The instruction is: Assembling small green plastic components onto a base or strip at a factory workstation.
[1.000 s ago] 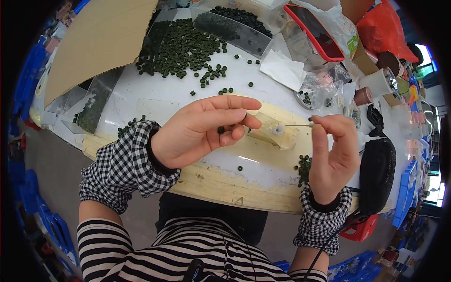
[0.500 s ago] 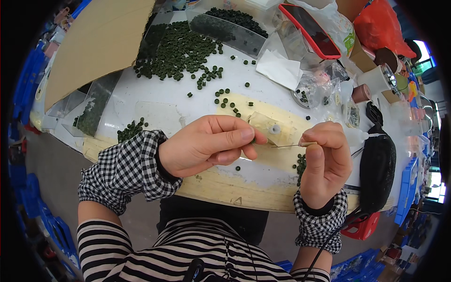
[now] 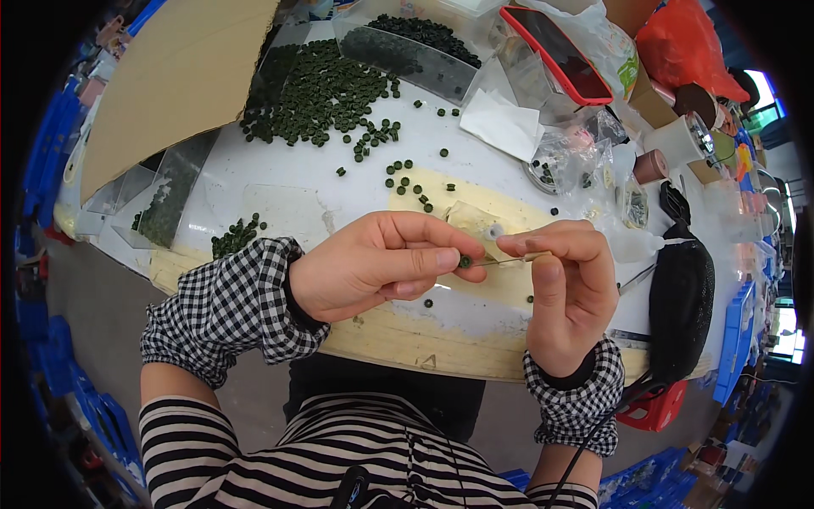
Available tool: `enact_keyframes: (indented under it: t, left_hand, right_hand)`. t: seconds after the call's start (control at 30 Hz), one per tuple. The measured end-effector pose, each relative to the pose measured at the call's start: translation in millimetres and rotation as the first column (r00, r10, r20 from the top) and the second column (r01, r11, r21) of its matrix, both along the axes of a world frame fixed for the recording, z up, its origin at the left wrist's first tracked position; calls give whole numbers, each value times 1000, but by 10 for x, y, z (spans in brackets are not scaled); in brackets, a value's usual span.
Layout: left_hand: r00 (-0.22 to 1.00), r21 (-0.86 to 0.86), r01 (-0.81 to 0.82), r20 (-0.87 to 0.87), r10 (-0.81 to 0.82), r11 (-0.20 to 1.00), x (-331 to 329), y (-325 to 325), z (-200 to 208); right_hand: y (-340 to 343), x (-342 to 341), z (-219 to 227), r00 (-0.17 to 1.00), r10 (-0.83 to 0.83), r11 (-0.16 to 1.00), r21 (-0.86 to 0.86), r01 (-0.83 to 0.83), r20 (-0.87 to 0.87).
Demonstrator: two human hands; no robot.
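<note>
Between the thumb and forefinger of my left hand (image 3: pixel 381 261) is a small dark green grooved ring (image 3: pixel 465 262), its face toward my right side. My right hand (image 3: pixel 570 284) pinches a thin needle-like tool (image 3: pixel 500 262) by its pale handle. The tool's tip reaches the ring; whether it is inside the hole I cannot tell. Behind the fingers, a yellowish block (image 3: pixel 471 217) with a small grey-white nozzle (image 3: pixel 493 231) sits on the table. Several loose green rings (image 3: pixel 405 181) lie just beyond my left hand.
A large heap of green rings (image 3: pixel 322 93) spreads at the back left, beside a cardboard sheet (image 3: pixel 174 85). Clear bins (image 3: pixel 407 68) stand behind. A red-cased phone (image 3: pixel 560 55), white tissue (image 3: pixel 502 124) and plastic bags are at the back right. A black pouch (image 3: pixel 681 310) lies right.
My right hand has moved left, bringing the needle-like tool to the ring. The ring now shows more at my left fingertips. My left hand has barely moved.
</note>
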State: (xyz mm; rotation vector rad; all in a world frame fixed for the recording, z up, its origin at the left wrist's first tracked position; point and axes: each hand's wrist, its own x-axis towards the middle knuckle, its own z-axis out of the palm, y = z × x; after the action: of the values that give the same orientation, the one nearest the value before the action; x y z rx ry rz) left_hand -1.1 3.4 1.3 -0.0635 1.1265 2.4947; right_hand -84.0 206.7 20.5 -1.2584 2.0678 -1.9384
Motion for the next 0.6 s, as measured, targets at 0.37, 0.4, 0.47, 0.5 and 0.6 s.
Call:
enact_keyframes:
  t: [0.37,0.4,0.47,0.5,0.6]
  left_hand:
    - [1000,15,12,-28,-11,1000,-3,-2,-48]
    - [1000,18,12,-29,-11,1000,-1,-4,-52]
    - [1000,17,9,-26,-9,1000,-1,-5,-53]
    - [1000,12,6,-23,-6,1000,-2,-2,-48]
    - [1000,5,3,-23,-3,1000,-5,4,-50]
  right_hand:
    - [-25,-6,4,999,7,999,41,-5,-46]
    - [-27,-7,2,999,7,999,40,-5,-54]
    - [-32,-11,-4,997,7,999,40,-4,-70]
    - [-34,-6,-9,999,2,1000,31,-1,-52]
    - [-39,10,-16,1000,-9,1000,16,9,-15]
